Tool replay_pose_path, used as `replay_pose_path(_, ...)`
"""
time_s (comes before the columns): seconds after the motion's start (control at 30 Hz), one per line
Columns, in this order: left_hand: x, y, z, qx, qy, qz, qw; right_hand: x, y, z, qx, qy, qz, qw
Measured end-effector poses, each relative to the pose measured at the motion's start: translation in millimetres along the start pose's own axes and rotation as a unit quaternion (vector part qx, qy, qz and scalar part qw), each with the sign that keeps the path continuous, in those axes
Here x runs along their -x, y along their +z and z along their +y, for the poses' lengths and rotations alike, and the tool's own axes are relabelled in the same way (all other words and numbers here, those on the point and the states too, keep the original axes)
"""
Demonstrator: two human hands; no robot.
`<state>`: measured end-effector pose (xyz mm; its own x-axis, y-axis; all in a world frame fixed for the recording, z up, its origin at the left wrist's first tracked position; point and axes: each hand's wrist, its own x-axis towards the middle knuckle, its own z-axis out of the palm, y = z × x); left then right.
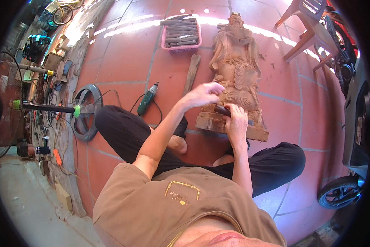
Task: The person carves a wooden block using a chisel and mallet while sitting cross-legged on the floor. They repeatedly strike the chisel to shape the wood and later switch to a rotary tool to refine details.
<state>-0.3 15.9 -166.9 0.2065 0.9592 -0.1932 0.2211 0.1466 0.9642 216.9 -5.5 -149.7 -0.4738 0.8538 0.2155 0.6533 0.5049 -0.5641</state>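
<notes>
A carved wooden statue (pixel 237 76) lies on its back on the tiled floor in front of me, its base toward me and its head far away. My right hand (pixel 236 119) is closed around a dark, round-handled carving chisel (pixel 221 110) at the statue's lower part, just above the base. The chisel's blade is hidden. Above and to the left, my left hand (pixel 204 94) hovers near the statue's side. Its fingers are loosely bent and apart, with nothing visible in them.
A pink basket (pixel 182 48) full of carving tools stands beyond a wooden stick (pixel 191 74). A corded green rotary tool (pixel 148 99) lies left of my hands. Farther left stands a fan (pixel 6 105) on a round base (pixel 87 109). Chairs (pixel 308 33) and a motorbike wheel (pixel 339 192) are at right.
</notes>
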Motion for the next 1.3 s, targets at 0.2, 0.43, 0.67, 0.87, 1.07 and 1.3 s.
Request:
replay_pose_path(0.2, 18, 53, 13, -0.29, 0.14, 0.037, 0.946, -4, 8, -2, -0.008, -0.057, 0.067, 0.996)
replay_pose_path(0.43, -6, 26, -54, 0.018, 0.026, 0.241, 0.97, -7, 1, -15, 0.005, -0.088, 0.124, 0.988)
replay_pose_path(0.67, -6, -61, -197, -0.04, -0.18, 0.508, 0.841, 1, 22, -7, -0.113, -0.019, 0.043, 0.993)
replay_pose_path(0.87, -12, -56, -231, -0.122, -0.278, 0.485, 0.82, -1, 42, -5, 0.005, -0.053, 0.042, 0.998)
replay_pose_path(1.07, -19, -50, -245, -0.139, -0.283, 0.459, 0.831, -2, 46, -5, 0.012, -0.055, 0.054, 0.997)
replay_pose_path(1.3, -1, -67, -219, -0.266, -0.266, 0.48, 0.793, -6, 47, -5, 0.002, -0.058, 0.057, 0.997)
